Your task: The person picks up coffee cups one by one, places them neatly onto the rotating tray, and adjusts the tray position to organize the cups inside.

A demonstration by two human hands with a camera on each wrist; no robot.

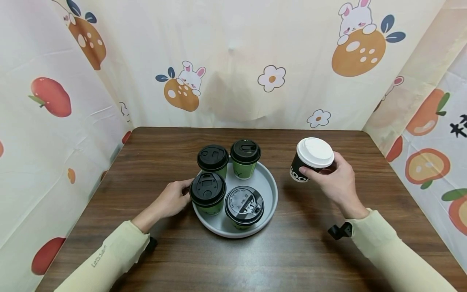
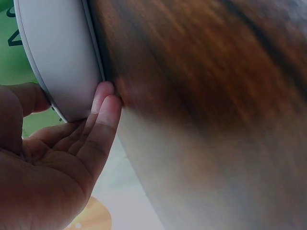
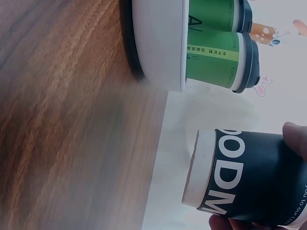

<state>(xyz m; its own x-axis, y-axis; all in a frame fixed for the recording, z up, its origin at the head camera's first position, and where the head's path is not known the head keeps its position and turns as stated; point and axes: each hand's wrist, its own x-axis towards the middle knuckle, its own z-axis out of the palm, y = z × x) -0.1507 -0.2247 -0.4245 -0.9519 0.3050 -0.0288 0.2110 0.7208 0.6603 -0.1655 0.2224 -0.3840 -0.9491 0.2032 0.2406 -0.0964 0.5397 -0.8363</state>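
My right hand [image 1: 341,184] grips a black paper coffee cup [image 1: 302,166] with a white lid [image 1: 315,152]. It holds the cup above the table, right of the round light-grey tray [image 1: 269,190]; white lettering shows on the cup's sleeve [image 3: 254,177] in the right wrist view. On the tray stand a back-left green cup [image 1: 213,158], a back-right one [image 1: 245,162], a front-left one [image 1: 208,190] and a front-right one [image 1: 244,207], all black-lidded. At the tray's left side, my left hand [image 1: 171,199] pinches its wall [image 2: 62,57], thumb at the rim and fingers against the outside.
A brown wooden table [image 1: 292,259] carries the tray. Fabric printed with rabbits and fruit hangs as a back wall [image 1: 233,81], with similar cloth on the left [image 1: 33,162] and right sides. Both wrists wear small black devices, one being the right wrist camera [image 1: 340,231].
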